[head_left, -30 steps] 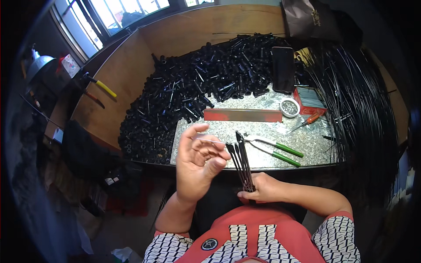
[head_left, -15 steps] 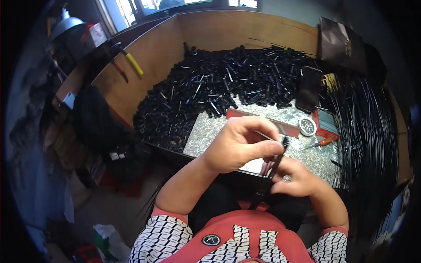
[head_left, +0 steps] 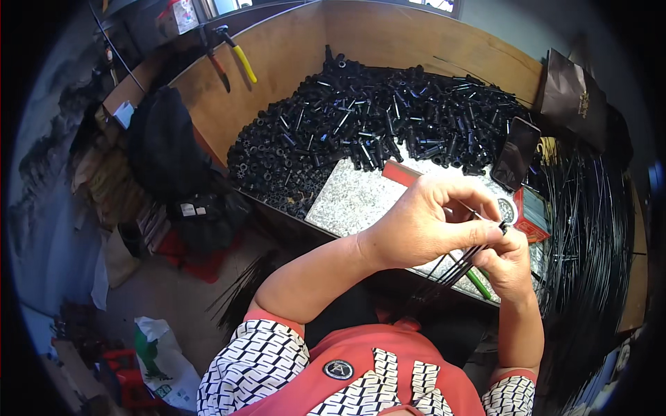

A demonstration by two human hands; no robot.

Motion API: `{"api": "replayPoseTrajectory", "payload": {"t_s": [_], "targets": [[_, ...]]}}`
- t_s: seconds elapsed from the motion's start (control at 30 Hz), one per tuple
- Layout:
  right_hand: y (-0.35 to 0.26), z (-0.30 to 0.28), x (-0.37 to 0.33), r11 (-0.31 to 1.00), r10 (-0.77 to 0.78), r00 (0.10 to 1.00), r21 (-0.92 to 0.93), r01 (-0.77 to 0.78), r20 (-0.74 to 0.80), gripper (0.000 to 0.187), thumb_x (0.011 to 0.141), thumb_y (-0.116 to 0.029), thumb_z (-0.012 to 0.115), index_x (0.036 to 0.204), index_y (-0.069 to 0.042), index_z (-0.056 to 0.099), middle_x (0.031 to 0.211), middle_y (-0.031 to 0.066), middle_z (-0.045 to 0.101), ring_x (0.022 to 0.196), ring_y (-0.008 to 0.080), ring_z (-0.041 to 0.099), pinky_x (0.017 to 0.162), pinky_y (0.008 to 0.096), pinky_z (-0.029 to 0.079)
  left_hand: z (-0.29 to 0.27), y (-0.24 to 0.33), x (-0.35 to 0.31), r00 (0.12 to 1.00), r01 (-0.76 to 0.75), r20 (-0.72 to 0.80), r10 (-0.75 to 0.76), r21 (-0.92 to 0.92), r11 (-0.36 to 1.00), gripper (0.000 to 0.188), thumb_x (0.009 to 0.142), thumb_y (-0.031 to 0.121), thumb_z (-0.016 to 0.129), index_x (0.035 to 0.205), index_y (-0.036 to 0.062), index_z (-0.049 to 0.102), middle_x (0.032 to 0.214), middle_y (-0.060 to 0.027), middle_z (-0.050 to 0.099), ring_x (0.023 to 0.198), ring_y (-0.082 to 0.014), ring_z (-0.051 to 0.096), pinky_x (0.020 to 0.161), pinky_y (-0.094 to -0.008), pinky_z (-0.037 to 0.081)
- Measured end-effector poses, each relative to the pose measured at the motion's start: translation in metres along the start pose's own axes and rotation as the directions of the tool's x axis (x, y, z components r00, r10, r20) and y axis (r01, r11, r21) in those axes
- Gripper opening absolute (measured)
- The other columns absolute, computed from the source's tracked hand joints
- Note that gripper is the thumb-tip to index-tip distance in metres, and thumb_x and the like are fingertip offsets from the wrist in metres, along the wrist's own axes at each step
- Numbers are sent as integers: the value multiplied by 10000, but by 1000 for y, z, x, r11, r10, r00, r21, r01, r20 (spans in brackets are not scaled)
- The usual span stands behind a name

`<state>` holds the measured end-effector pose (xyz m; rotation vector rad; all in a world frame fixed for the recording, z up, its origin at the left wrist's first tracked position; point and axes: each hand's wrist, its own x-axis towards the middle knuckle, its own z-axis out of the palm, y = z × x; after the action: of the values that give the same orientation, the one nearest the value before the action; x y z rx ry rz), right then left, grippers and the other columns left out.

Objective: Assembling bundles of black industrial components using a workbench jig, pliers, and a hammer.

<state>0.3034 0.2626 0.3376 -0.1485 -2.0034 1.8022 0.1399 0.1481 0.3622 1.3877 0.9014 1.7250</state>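
My left hand (head_left: 444, 220) is closed in a pinch over the right part of the bench, its thumb and forefinger on a small black piece (head_left: 504, 227). Just beside it, my right hand (head_left: 508, 265) is closed around several thin black rods (head_left: 458, 268). The rods slant down to the left from the fingers, past the bench's front edge. Fingertips of both hands meet at the small black piece, so its shape is partly hidden. A green stick-like thing (head_left: 479, 284) lies below the right hand.
Behind my hands a heap of short black tubular parts (head_left: 374, 118) covers the bench against wooden side boards (head_left: 423, 41). A phone (head_left: 517, 154), a small round dish (head_left: 507, 209), a red box (head_left: 531, 215) and a bundle of long black rods (head_left: 590, 243) are to the right. Yellow-handled pliers (head_left: 244, 64) hang at the left board.
Both hands have shifted right, and my right hand has risen to the left fingertips. The rods now fan out below them. The whole view has also shifted.
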Motion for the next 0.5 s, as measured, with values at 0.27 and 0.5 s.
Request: {"api": "replayPoseTrajectory", "payload": {"t_s": [0.27, 0.5], "targets": [[2, 19, 4, 982, -34, 997, 185, 47, -73, 204, 840, -138, 694, 909, 33, 608, 848, 105, 638, 788, 187, 629, 722, 313, 530, -4, 0, 0, 998, 59, -1, -59, -103, 993, 73, 852, 18, 672, 915, -20, 676, 810, -44, 641, 668, -58, 604, 556, -197, 496], [3, 25, 3, 973, 66, 972, 231, -13, -225, 242, 874, -57, 643, 1069, 43, 540, 858, 104, 648, 719, 194, 670, 689, 345, 597, -36, -1, -20, 971, -18, -228, 75, 245, 969, 357, 889, -16, 579, 1242, -12, 526, 1014, -114, 665, 826, -111, 634, 703, -241, 539]]}}
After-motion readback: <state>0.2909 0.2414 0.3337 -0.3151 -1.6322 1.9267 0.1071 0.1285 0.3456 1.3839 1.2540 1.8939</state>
